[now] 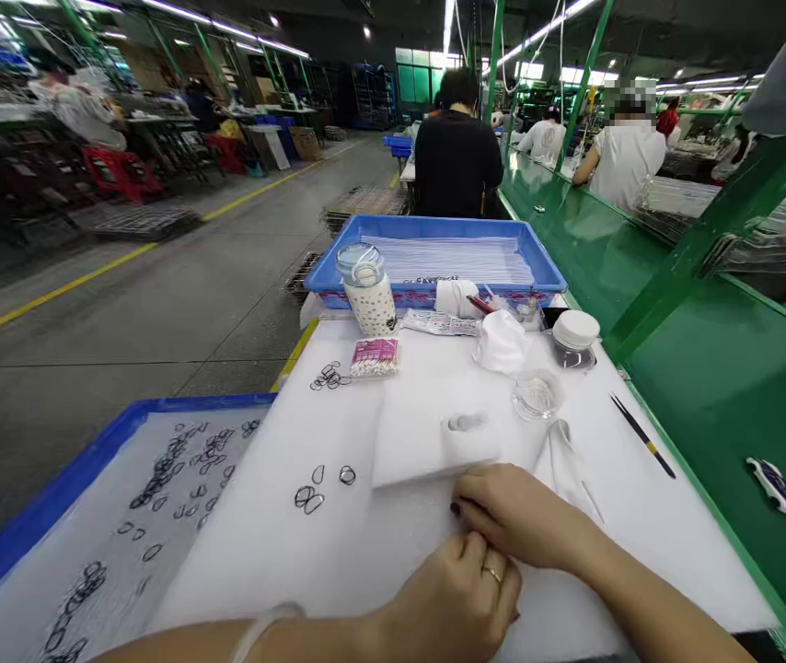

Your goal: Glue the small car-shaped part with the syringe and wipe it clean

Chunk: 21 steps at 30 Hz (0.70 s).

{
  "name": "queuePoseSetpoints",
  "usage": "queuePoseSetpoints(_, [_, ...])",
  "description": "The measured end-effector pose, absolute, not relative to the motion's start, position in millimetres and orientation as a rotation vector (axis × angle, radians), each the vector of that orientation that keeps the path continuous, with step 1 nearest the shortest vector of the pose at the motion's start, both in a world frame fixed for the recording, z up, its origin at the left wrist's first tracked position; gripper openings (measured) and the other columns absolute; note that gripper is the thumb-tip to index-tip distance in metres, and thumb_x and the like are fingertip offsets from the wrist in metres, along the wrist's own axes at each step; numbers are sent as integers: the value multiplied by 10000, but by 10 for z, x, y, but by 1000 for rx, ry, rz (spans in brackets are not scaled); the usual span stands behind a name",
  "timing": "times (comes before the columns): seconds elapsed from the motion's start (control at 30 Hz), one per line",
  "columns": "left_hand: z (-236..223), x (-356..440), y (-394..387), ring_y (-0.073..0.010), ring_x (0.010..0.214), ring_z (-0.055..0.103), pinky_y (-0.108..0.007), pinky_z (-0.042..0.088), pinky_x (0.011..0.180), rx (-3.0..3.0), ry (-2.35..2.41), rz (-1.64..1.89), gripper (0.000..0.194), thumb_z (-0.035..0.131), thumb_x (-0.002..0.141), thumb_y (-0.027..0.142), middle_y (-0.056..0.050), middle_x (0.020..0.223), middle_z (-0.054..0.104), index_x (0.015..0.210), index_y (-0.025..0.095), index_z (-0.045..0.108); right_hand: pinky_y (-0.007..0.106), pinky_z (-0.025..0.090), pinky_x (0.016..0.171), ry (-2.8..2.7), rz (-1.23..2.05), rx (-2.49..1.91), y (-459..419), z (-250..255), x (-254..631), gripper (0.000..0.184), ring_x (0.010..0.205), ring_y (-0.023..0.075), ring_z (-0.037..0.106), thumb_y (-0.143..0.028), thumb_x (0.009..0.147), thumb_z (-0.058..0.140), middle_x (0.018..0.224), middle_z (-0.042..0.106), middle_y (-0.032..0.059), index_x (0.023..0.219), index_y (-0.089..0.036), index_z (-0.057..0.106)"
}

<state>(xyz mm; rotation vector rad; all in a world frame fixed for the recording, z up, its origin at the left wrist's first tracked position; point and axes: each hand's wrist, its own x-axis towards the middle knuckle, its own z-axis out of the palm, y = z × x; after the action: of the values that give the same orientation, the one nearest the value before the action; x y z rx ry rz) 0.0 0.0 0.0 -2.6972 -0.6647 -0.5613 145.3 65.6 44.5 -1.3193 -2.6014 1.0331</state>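
left hand [458,594] and right hand [514,511] meet, fingers curled; whether they grip anything, i cannot tell. a flat white sheet [407,433] lies just beyond; thin black oval rings [309,499] sit toward the white worktop's left edge.

No lettering, brand, number or sign is legible. White print shows on the pink label [375,349] of the cotton swab pack [374,368]; the characters are too small to read. The flat white packet [440,322] behind it on the bench [328,428] bears dark print, likewise illegible. The drinking cup [371,299] carries dark spots and a dark motif near its base; any wording there cannot be determined. Red markings below the blue tray's [393,226] front rim are indistinct.
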Motion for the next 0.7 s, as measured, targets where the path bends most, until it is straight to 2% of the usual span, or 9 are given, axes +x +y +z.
queuePoseSetpoints(0.7, [26, 14, 27, -199, 565, 561, -317, 412, 485, -2713, -676, -510, 229, 617, 890, 346, -52, 671, 643, 804, 134, 628, 247, 283, 622, -2599, 1015, -1313, 642, 480, 1469, 252, 663, 105, 419, -225, 947, 443, 747, 566, 0, 704, -161, 467])
